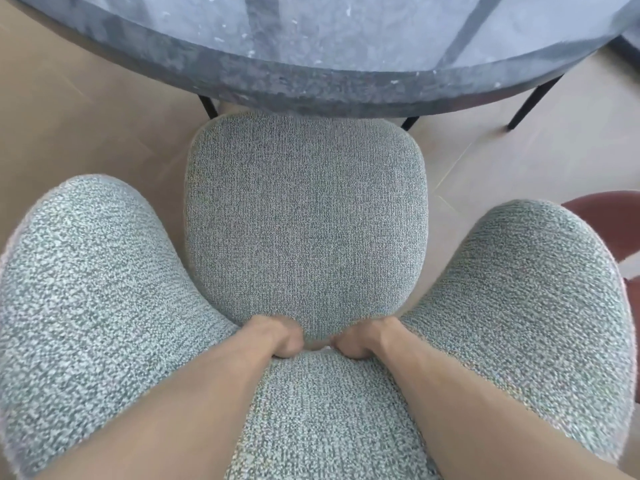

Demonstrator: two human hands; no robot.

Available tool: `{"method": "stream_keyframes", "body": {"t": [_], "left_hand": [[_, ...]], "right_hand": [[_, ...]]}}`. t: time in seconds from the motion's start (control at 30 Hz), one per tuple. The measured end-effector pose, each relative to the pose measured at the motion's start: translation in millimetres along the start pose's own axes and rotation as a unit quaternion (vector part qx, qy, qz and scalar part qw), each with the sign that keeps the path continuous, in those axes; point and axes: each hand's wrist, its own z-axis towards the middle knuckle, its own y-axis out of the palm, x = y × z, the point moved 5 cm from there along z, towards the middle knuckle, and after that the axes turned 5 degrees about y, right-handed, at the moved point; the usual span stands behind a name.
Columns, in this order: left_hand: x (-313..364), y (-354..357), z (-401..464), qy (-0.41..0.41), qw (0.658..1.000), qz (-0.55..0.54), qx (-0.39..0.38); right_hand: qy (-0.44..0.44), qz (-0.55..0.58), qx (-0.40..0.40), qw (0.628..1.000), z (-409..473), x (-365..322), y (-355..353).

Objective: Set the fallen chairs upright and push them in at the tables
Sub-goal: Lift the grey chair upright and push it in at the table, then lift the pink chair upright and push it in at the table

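A grey-green fabric chair stands upright right below me, its seat (304, 216) facing the round dark marble table (311, 88). The seat's front edge sits just at the table's rim. The chair's curved backrest (86, 289) wraps toward me on both sides. My left hand (277, 336) and my right hand (363, 337) are side by side at the middle of the backrest, fingers curled down into the gap between backrest and seat, both gripping it.
Thin black table legs (207, 105) show under the rim to the left and right of the seat. A dark red chair (609, 220) stands close on the right. Beige tiled floor (86, 133) lies on both sides.
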Motion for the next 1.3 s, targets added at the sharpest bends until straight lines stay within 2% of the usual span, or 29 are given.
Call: {"method": "stream_keyframes", "body": {"t": [0.13,0.27,0.33,0.4,0.43,0.53,0.63,0.7,0.77,0.87,1.1,1.3], "left_hand": [[-10.4,6.2,-0.6,-0.008,1.0,0.008,0.002],[-14.6,6.9,-1.2,-0.003,1.0,0.006,0.017],[-14.7,-4.8,-7.3,0.008,0.997,-0.03,0.074],[-12.8,-26.7,-24.5,0.04,0.973,-0.132,0.184],[-11.0,-38.2,-36.9,0.066,0.948,-0.202,0.235],[-0.3,-67.2,-88.7,0.129,0.838,-0.406,0.34],[17.0,-78.8,-160.7,0.16,0.723,-0.51,0.437],[32.0,-74.9,-214.1,0.178,0.654,-0.564,0.472],[46.9,-70.5,-272.8,0.203,0.602,-0.584,0.506],[62.9,-55.0,-361.7,0.251,0.552,-0.575,0.548],[55.4,-3.9,-457.2,0.318,0.497,-0.547,0.594],[84.5,51.2,-518.0,0.415,0.443,-0.519,0.602]], "right_hand": [[0.003,0.045,-0.026,0.999,0.4,-10.6,4.6],[0.0,0.063,-0.02,0.998,-12.6,-15.8,-0.7],[0.001,0.052,0.041,0.998,-21.9,-14.3,-11.9],[-0.006,0.096,0.154,0.983,-41.0,-13.0,-32.0],[-0.026,0.18,0.209,0.961,-52.7,-13.3,-43.2],[-0.093,0.398,0.345,0.845,-102.0,-11.1,-75.8],[-0.155,0.486,0.447,0.735,-173.0,-11.3,-88.0],[-0.174,0.519,0.473,0.691,-225.2,-13.5,-82.6],[-0.19,0.547,0.483,0.657,-280.0,-16.5,-72.9],[-0.218,0.574,0.504,0.607,-364.0,-21.5,-46.2],[-0.269,0.622,0.54,0.499,-465.2,-24.4,13.6],[-0.333,0.63,0.568,0.412,-528.4,-36.2,88.2]]}}
